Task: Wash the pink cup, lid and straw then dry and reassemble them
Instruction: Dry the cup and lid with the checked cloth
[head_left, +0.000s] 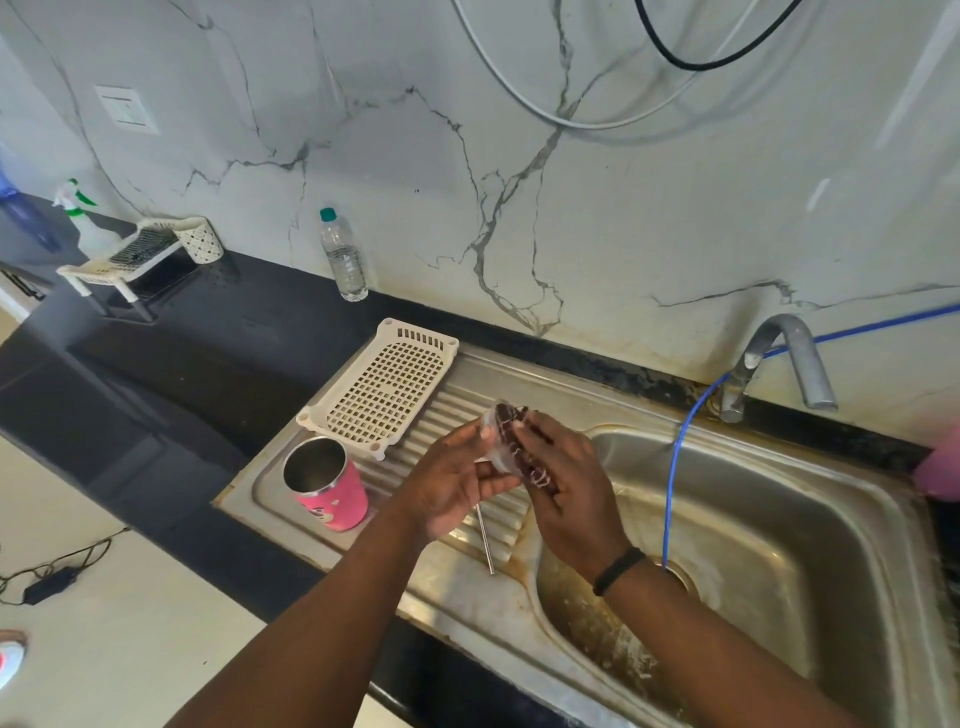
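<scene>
The pink cup (332, 488) stands upright and uncovered on the ribbed drainboard (447, 405) of the steel sink. A metal straw (485, 540) lies on the drainboard just below my hands. My left hand (452, 478) holds the clear lid (496, 441) by its edge above the drainboard. My right hand (566, 483) presses a dark brown scrubber (511, 421) with soap foam against that lid.
A cream perforated tray (384, 387) sits on the drainboard behind the cup. The sink basin (753, 545) lies right, with a tap (789, 358) and a blue hose (675, 467) running into it. A water bottle (343, 257) stands by the wall. A small rack (135, 249) is far left.
</scene>
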